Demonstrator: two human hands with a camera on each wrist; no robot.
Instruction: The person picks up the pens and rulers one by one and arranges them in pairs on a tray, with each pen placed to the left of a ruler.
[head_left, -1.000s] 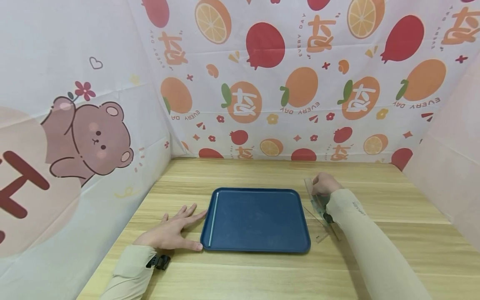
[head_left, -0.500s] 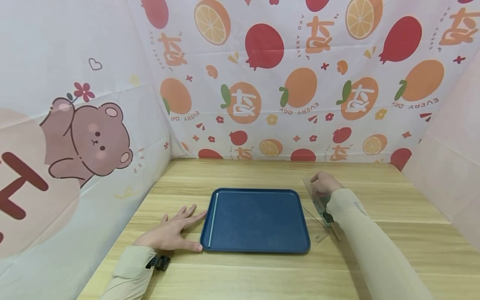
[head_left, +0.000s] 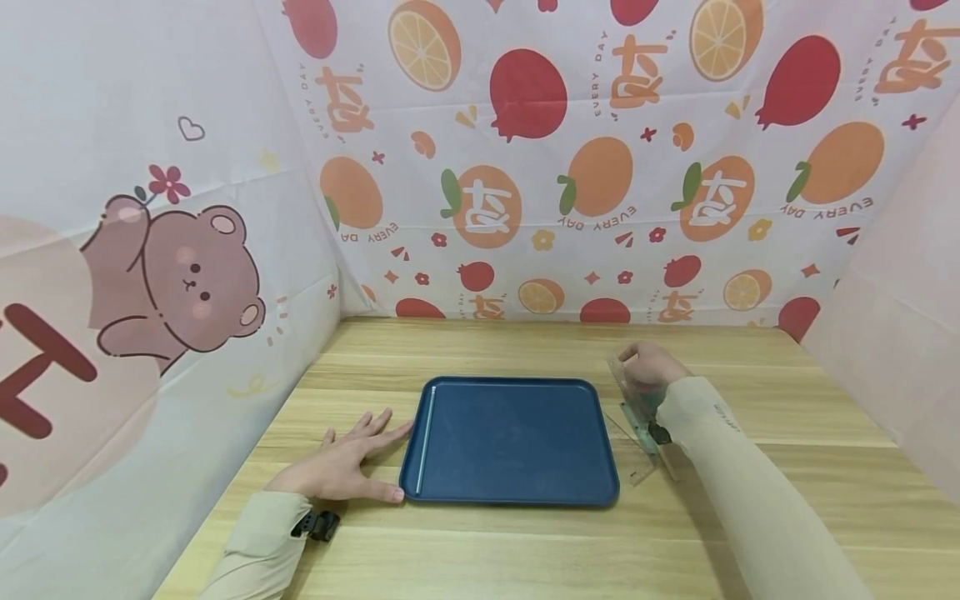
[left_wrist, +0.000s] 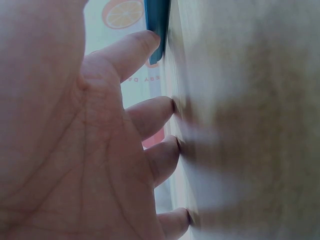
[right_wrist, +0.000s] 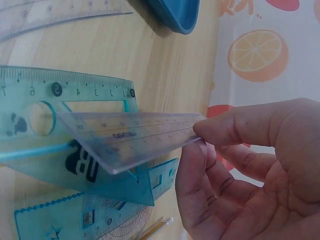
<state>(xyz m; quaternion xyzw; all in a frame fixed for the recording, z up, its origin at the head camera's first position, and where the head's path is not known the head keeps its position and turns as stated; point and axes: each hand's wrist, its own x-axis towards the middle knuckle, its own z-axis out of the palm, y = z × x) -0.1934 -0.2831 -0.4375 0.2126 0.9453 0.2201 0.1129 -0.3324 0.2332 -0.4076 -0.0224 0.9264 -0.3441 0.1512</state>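
My right hand [head_left: 651, 367] pinches one end of a clear ruler [right_wrist: 125, 135] between thumb and index finger. In the right wrist view the ruler is tilted over a teal set square [right_wrist: 120, 185]. Beneath the set square lies a teal stencil ruler [right_wrist: 55, 215], with the eraser end of a pencil [right_wrist: 155, 228] beside it. My left hand [head_left: 345, 467] rests with spread fingers on the table, thumb and index fingertip at the left edge of a blue tray [head_left: 517, 442]. A thin light-blue, pencil-like stick [head_left: 426, 442] lies along the tray's left side.
Another clear measuring tool [right_wrist: 65, 15] with printed numbers lies between the tray and the teal pieces. The wooden table [head_left: 480, 550] meets a fruit-print cloth [head_left: 540, 250] at the back. A bear-print cloth [head_left: 300, 250] stands on the left, a pale one on the right.
My right hand and forearm have shifted slightly to the right with the clear ruler, and more of the teal pieces shows. The left hand and the tray keep their places.
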